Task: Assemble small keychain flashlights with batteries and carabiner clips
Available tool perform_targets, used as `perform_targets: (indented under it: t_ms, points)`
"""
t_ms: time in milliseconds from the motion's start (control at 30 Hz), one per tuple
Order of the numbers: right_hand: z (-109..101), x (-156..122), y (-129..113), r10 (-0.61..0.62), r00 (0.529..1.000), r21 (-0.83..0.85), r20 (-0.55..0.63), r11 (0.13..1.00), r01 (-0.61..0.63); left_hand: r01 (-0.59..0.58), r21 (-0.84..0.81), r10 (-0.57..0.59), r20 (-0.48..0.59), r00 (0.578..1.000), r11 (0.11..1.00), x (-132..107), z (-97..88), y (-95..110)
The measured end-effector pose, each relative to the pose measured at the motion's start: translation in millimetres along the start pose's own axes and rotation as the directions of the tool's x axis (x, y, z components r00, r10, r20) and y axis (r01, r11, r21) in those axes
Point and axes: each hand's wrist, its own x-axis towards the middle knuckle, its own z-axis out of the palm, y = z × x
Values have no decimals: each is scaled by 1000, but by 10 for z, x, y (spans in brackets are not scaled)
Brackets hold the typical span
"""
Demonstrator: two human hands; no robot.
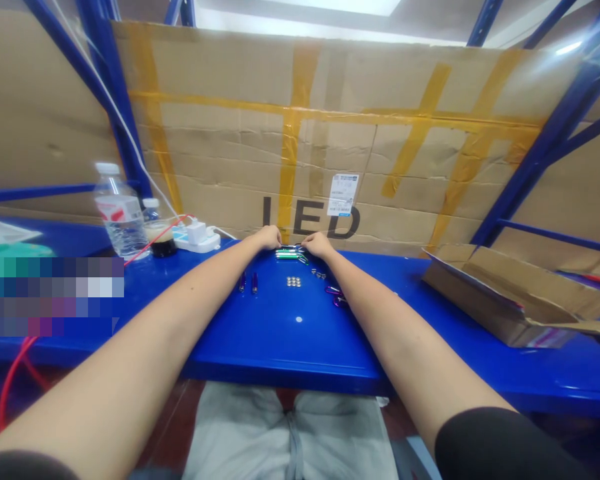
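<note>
At the far edge of the blue table, my left hand and my right hand face each other, fingers pinched on the two ends of a slim metal tube. Its details are too small to tell. Just below it lies a green tube with a carabiner clip. Two purple tubes rest beside my left forearm. Purple carabiner clips lie by my right forearm, which partly covers them. Small silver discs like button cells sit in rows between my arms. Several small metal pieces are near my right wrist.
A single pale disc lies nearer the front edge of the blue table. An open cardboard box stands on the right. At left are a water bottle, a dark drink bottle and a white power strip. Taped cardboard walls off the back.
</note>
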Motion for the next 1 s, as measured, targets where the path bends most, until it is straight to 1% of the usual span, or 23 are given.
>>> perform_targets:
  t_ms: [167, 367, 567, 767, 1000]
  points:
    - [-28, -13, 19, -21, 999, -1, 37, 1000, 21, -22, 6, 21, 62, 998, 1000, 24, 5, -42]
    - [-62, -56, 12, -53, 997, 13, 57, 999, 52, -84, -43, 88, 85, 993, 995, 26, 6, -158]
    - [-92, -57, 18, -48, 996, 18, 76, 999, 46, -117, -82, 127, 122, 984, 990, 73, 11, -254]
    - [-149, -81, 21, -32, 993, 22, 113, 999, 30, -132, -106, 147, 147, 978, 986, 77, 13, -259]
    - [-247, -150, 4, -18, 987, 11, 160, 1000, 16, -123, -111, 141, 170, 975, 986, 7, -27, -212]
